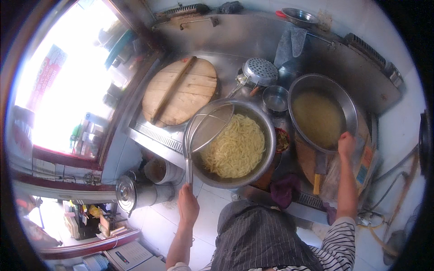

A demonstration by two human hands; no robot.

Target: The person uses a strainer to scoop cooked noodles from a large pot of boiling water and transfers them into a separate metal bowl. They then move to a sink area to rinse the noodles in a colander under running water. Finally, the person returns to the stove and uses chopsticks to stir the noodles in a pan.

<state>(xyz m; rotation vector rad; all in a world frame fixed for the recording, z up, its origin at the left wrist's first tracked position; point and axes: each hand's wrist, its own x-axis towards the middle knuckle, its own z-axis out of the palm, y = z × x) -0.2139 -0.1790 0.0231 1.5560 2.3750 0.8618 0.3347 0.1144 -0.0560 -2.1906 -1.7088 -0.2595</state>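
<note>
My left hand [187,204] is closed round the handle of a wire mesh strainer [209,125]. The strainer's round head lies over the left side of a large metal basin [212,179] full of pale noodles [237,151]. On the right, my right hand [347,144] grips the near rim of a second metal basin [351,113], which holds cloudy yellowish liquid [318,113]. A knife with a wooden handle [317,184] lies on a round board [304,158] just below that basin. Between the two basins sits a small red bowl [282,140] of chopped food.
A round wooden lid [169,86] with a bar handle covers the back left of the steel counter. Behind the noodles are a perforated metal strainer [260,71] and a small metal pot [275,99]. A purple cloth [286,189] hangs at the front edge. Lidded metal pots [128,193] stand lower left.
</note>
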